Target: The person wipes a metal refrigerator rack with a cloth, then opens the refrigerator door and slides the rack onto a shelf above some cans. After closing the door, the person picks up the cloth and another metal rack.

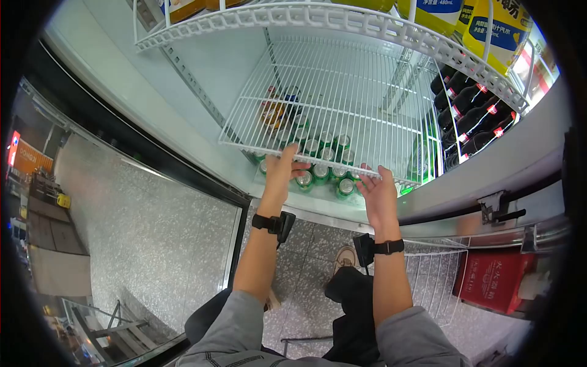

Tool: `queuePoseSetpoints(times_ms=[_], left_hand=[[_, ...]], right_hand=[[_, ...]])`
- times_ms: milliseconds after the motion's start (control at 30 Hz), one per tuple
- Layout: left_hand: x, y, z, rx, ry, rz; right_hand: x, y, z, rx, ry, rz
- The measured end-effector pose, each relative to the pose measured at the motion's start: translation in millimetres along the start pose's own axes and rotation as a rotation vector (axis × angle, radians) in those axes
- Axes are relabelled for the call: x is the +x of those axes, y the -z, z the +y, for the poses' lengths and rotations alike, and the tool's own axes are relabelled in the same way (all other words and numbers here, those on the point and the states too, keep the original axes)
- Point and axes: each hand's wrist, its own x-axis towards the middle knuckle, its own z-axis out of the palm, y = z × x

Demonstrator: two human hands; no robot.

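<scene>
A white wire shelf (342, 101) lies inside an open glass-door fridge, with nothing standing on it. My left hand (282, 171) is at its front edge toward the left, fingers apart, thumb and fingertips by the front rail. Near the right part of the same rail is my right hand (377, 191), its fingers spread and curving up at the rail. Below the shelf, between my hands, stand several green cans (321, 172) with silver tops. Some orange-brown cans (273, 115) show through the wires at the left.
Above, a white wire shelf edge (293, 19) holds yellow bottles (498, 33). Dark bottles (477, 110) lie at the right. The open glass door (147, 202) is at the left. A red box (492, 281) and a wire rack (428, 281) are at the lower right.
</scene>
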Motion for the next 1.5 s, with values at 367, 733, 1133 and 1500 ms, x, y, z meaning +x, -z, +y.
queuePoseSetpoints(times_ms=[367,733,1133,1500], left_hand=[[-11.5,-5.1,-3.8,-0.034,0.017,0.019],[-11.3,-6.0,-3.0,-0.018,0.014,0.043],[2.8,-0.6,-2.6,0.053,-0.049,0.051],[-0.4,-1.7,0.9,0.047,-0.07,0.072]], right_hand=[[-2.9,2.0,-2.3,-0.012,-0.009,0.034],[-2.6,3.4,-2.0,-0.037,-0.017,0.016],[-1.0,2.4,-4.4,-0.037,-0.037,-0.038],[-9.2,-13.9,-10.2,0.013,0.048,0.076]])
